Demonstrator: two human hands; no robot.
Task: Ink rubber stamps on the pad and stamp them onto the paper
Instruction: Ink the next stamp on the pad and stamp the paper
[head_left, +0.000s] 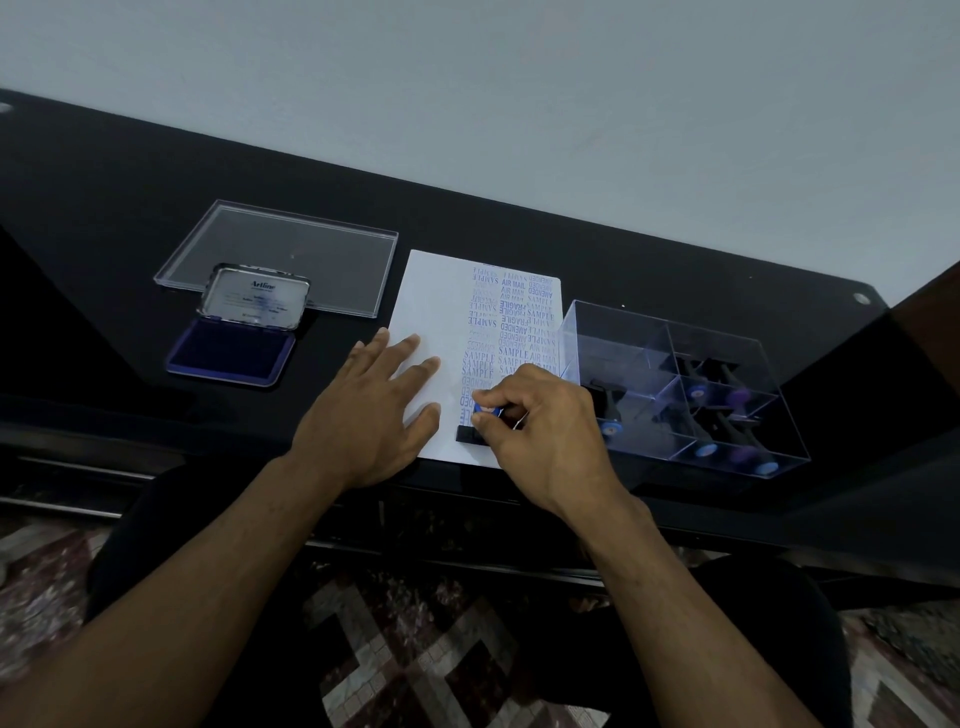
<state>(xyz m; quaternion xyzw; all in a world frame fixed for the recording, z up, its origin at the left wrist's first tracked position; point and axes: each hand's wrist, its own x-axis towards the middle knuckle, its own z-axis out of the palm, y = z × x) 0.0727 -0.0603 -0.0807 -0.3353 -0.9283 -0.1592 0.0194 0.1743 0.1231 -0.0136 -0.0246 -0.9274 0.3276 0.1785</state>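
A: Head view: why is the left hand (371, 410) flat, fingers spread?

B: It pins the paper (447, 332) to the desk (130, 208). The right hand (540, 426) grips the stamp (480, 423), pressing it onto the paper's near edge.

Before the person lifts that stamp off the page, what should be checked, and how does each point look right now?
1. Right hand grips the stamp: ok.
2. Stamp base sits on the paper, near its lower edge: ok.
3. Left hand lies flat on the paper, steadying it: ok.
4. Ink pad open for re-inking: ok.
5. Blank space left on the paper, on its left half: ok.
6. Print came out clean: cannot tell, the stamp covers it.
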